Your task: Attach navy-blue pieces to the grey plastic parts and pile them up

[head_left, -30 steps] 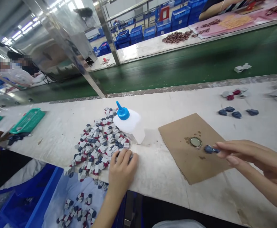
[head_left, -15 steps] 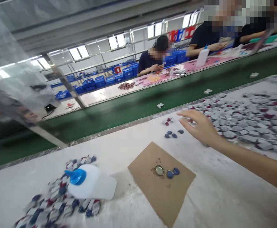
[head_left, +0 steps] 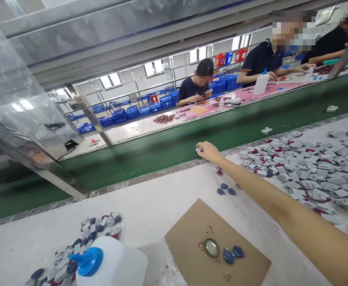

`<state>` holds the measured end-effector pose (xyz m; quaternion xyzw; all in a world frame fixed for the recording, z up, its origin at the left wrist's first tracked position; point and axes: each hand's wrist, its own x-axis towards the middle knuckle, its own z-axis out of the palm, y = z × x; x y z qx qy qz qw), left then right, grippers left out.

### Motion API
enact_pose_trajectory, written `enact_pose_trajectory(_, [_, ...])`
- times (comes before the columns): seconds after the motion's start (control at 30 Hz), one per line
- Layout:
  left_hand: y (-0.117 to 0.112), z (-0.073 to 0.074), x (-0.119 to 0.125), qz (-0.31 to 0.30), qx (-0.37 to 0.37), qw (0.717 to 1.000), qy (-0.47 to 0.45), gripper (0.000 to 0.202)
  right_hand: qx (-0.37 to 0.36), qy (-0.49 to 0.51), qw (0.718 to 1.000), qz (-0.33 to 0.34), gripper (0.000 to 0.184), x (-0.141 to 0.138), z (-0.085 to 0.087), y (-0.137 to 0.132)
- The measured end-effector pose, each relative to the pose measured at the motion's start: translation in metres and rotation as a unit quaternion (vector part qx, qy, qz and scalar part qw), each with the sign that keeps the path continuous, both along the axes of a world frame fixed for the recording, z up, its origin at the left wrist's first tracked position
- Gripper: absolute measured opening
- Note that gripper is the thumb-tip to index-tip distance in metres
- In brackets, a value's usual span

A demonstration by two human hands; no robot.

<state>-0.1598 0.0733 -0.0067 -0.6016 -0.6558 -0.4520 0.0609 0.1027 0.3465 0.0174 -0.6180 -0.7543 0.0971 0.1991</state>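
My right hand reaches far forward over the white table to the edge of the green conveyor belt, its fingers pinched on a small grey-white piece. My left hand is out of view. On the brown cardboard sheet near me lie a round metal cap and two dark blue pieces. Other dark blue pieces lie under my forearm.
A white glue bottle with a blue nozzle lies at the lower left beside a pile of small parts. A big heap of grey parts covers the right. Other people work at the pink-topped table across the belt.
My right hand left the cardboard, swung over the grey heap and now stretches to the belt's edge, pinching a small piece. The view has lifted; my left hand has dropped out of sight.
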Motion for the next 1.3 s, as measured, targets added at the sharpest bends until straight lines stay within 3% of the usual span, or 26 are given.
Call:
enact_pose_trajectory(0.07, [-0.015, 0.001, 0.019, 0.001, -0.017, 0.996, -0.087, 0.028, 0.012, 0.015, 0.998, 0.058, 0.033, -0.001, 0.005, -0.029])
enact_pose_trajectory(0.17, [-0.035, 0.009, 0.058, -0.004, -0.058, 0.983, -0.176, 0.034, 0.027, 0.050, 0.981, 0.186, 0.048, -0.002, 0.016, -0.098])
enact_pose_trajectory(0.2, [-0.036, 0.015, 0.072, -0.032, -0.108, 0.948, -0.298, 0.039, 0.045, 0.075, 0.963, 0.256, 0.049, -0.001, 0.020, -0.124])
enact_pose_trajectory(0.23, [-0.034, 0.022, 0.084, -0.073, -0.164, 0.895, -0.407, 0.045, 0.060, 0.094, 0.943, 0.314, 0.048, -0.001, 0.024, -0.149])
enact_pose_trajectory(0.3, [-0.026, 0.036, 0.104, -0.154, -0.254, 0.801, -0.520, 0.054, 0.083, 0.117, 0.905, 0.400, 0.043, 0.002, 0.032, -0.193])
enact_pose_trajectory(0.4, [-0.020, 0.047, 0.116, -0.202, -0.288, 0.754, -0.555, 0.038, 0.101, 0.107, 0.876, 0.459, 0.049, 0.010, 0.035, -0.223])
enact_pose_trajectory(0.47, [-0.027, 0.044, 0.115, -0.177, -0.263, 0.741, -0.592, 0.031, 0.094, 0.079, 0.900, 0.418, 0.057, 0.020, 0.029, -0.214])
enact_pose_trajectory(0.57, [-0.049, 0.029, 0.105, -0.094, -0.212, 0.703, -0.673, 0.028, 0.065, -0.015, 0.979, 0.195, 0.049, 0.039, 0.011, -0.169])
enact_pose_trajectory(0.6, [-0.056, 0.024, 0.100, -0.066, -0.199, 0.684, -0.699, 0.025, 0.050, -0.071, 0.989, 0.123, 0.043, 0.045, 0.005, -0.151])
enact_pose_trajectory(0.67, [-0.068, 0.014, 0.091, -0.018, -0.175, 0.645, -0.744, 0.020, 0.035, -0.114, 0.990, 0.071, 0.039, 0.052, -0.007, -0.116])
enact_pose_trajectory(0.77, [-0.081, 0.007, 0.081, 0.033, -0.135, 0.611, -0.779, 0.015, 0.022, -0.139, 0.988, 0.060, 0.034, 0.053, -0.018, -0.080])
enact_pose_trajectory(0.9, [-0.093, 0.003, 0.076, 0.043, -0.101, 0.597, -0.794, 0.014, 0.002, -0.154, 0.984, 0.090, 0.029, 0.049, -0.020, -0.066])
enact_pose_trajectory(1.13, [-0.096, -0.002, 0.072, 0.017, -0.092, 0.596, -0.798, 0.034, 0.005, -0.142, 0.984, 0.110, 0.041, 0.063, -0.006, -0.104])
enact_pose_trajectory(1.3, [-0.095, -0.002, 0.075, -0.008, -0.111, 0.623, -0.774, 0.030, -0.065, -0.146, 0.975, 0.152, 0.025, 0.072, -0.007, -0.140])
